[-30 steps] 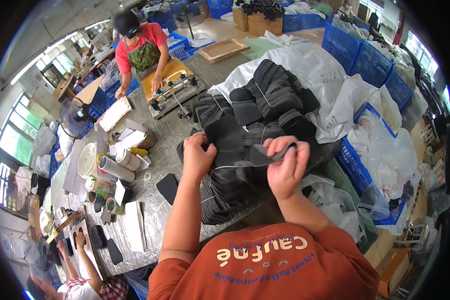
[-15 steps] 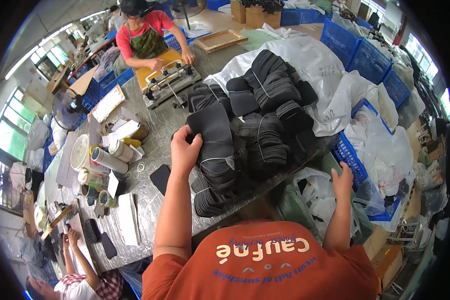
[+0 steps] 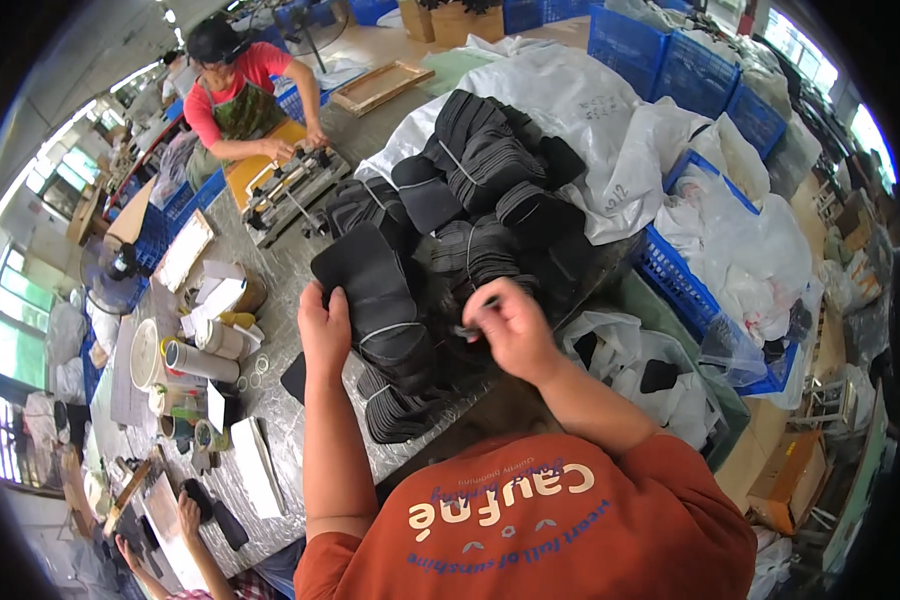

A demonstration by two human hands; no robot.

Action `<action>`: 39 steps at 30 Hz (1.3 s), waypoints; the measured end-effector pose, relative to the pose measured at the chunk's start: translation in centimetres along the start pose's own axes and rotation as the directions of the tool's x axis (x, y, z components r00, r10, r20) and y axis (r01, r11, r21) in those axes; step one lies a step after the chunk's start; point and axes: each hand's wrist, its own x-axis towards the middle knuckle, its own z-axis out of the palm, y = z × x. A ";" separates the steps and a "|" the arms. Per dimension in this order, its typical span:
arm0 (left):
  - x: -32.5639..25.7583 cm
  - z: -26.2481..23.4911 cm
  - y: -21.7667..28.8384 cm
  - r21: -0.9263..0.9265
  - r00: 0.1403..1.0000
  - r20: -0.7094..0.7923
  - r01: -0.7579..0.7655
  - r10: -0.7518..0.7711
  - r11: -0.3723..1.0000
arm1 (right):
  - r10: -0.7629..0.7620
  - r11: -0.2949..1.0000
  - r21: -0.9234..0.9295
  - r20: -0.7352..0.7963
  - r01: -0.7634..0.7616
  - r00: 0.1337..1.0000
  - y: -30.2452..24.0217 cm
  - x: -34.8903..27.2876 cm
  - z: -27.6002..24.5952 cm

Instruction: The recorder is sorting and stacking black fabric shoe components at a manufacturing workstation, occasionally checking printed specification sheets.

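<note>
My left hand grips the left edge of a flat black fabric pad with rounded corners, which lies on top of a banded bundle. A pale tie runs around that bundle. My right hand is closed just to the right of it; a small dark piece shows at its fingers, too little to name. Under the bundle, near the table edge, sits another stack of black pads. More tied bundles of black pads are heaped behind, partly on a white plastic sheet.
At left on the metal-topped table stand a white bottle, a round tub and papers. Across the table a person in pink works at a framed press. Blue crates with plastic bags stand at right. Another person's hands are lower left.
My right hand has come from beside the crates at right to the front of the bundle and closed. My left hand stays on the pad. The whole view has shifted slightly.
</note>
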 end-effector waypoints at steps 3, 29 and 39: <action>-0.2 -0.1 1.1 -0.184 0.999 0.003 0.044 -0.044 0.982 | 0.152 0.975 -0.140 -0.131 -0.170 0.980 -1.5 -1.8 -5.8; -9.1 0.3 -5.9 -0.902 0.801 0.398 0.430 -0.446 -0.033 | 0.249 0.930 -0.356 0.442 -0.086 0.862 5.5 3.4 6.5; -7.3 -4.8 -1.6 -0.686 0.971 -0.106 0.085 -0.214 0.723 | 0.464 0.687 0.406 0.394 -0.603 0.793 2.7 5.0 7.0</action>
